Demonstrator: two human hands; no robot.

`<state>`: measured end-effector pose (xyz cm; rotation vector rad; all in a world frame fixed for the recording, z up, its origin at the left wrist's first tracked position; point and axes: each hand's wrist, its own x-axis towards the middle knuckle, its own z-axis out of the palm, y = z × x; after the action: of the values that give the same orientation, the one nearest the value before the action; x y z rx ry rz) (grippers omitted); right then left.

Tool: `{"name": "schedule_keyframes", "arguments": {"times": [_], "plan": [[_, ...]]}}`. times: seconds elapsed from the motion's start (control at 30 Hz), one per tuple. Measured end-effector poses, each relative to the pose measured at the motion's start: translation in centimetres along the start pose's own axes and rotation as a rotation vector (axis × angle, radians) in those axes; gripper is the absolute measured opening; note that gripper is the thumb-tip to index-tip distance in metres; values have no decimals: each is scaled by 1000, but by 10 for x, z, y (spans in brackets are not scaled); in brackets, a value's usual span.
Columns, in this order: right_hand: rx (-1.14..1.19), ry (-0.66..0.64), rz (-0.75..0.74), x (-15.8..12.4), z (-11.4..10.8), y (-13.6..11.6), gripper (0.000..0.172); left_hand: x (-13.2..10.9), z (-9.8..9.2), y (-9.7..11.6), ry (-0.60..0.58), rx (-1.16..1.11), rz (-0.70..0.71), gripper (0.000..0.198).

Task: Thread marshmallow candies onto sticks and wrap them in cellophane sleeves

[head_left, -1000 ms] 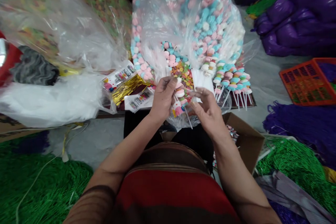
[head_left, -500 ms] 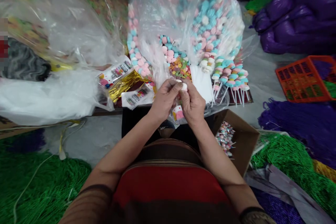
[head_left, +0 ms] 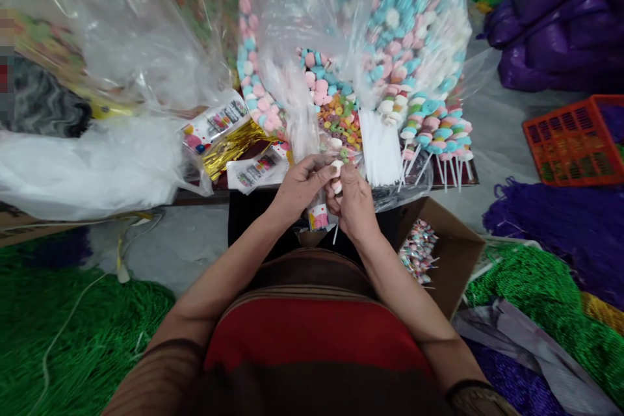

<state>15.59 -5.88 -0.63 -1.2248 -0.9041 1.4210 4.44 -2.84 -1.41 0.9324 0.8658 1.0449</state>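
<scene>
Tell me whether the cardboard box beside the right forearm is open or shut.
Open: a colourful heap shows inside the cardboard box, with no closed flap over it.

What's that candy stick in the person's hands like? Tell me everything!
The candy stick has soft-looking, rounded, white and pinkish pieces. Its thin white handle pokes out below the right hand, pointing toward the person's body. The left hand touches the candy too. It's just in front of the loose candy rings. Fingers hide its middle.
</scene>
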Motion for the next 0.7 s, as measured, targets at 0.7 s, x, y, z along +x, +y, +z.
{"name": "schedule_keyframes", "arguments": {"times": [0.7], "plan": [[38,-104,49,-8,-1,-12,46,19,-24,15,528,-398,103,30]]}}
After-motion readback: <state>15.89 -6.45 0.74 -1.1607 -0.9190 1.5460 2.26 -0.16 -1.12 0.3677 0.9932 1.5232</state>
